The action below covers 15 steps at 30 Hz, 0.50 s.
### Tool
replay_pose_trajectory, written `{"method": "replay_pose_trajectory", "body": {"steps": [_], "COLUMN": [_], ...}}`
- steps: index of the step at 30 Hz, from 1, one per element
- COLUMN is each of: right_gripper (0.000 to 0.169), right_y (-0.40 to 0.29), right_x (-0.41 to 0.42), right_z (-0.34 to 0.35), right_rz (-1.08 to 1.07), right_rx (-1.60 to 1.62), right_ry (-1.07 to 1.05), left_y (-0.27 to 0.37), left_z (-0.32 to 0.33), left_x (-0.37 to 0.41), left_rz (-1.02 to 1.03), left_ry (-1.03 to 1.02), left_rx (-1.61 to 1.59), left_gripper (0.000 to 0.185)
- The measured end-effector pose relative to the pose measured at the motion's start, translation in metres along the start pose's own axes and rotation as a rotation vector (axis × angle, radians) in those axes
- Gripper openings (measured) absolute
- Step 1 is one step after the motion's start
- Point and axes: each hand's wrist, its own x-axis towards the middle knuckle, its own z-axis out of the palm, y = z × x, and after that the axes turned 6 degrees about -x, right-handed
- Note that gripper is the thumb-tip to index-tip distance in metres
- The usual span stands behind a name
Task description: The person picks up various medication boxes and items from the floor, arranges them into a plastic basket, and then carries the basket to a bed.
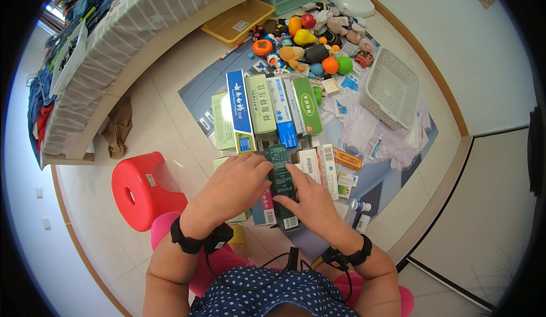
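A long dark green carton (281, 176) with small printed writing lies lengthwise between my hands, among other boxes. My left hand (243, 180) is bent over its left edge, fingertips against it. From the other side, my right hand (309, 193) touches it with thumb and fingers spread along the right edge. Below my left hand a pink and blue box (265, 208) is partly covered. Just beyond stands a row of cartons: a blue and white box (241, 108), a pale green box (261, 103), a white and blue box (282, 116) and a green box (306, 106).
White boxes (328, 170), an orange box (346, 159) and small bottles (361, 206) lie at right. Toys and plastic fruit (305, 37) are heaped farther off, near a grey basket (392, 86) and a yellow basket (239, 20). A red stool (136, 193) stands at left.
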Motion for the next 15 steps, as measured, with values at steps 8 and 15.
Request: {"method": "replay_pose_trajectory", "body": {"steps": [8, 15], "right_gripper": [0.056, 0.044], "right_y": [0.007, 0.056], "right_x": [-0.003, -0.004], "right_z": [-0.028, -0.089], "right_rz": [0.115, 0.253], "right_rx": [0.191, 0.226], "right_ry": [0.013, 0.285], "left_y": [0.007, 0.028], "left_z": [0.005, 0.011], "left_x": [0.01, 0.018], "left_rz": [0.077, 0.157], "left_ry": [0.06, 0.085], "left_rx": [-0.04, -0.134], "left_gripper": [0.029, 0.026]}}
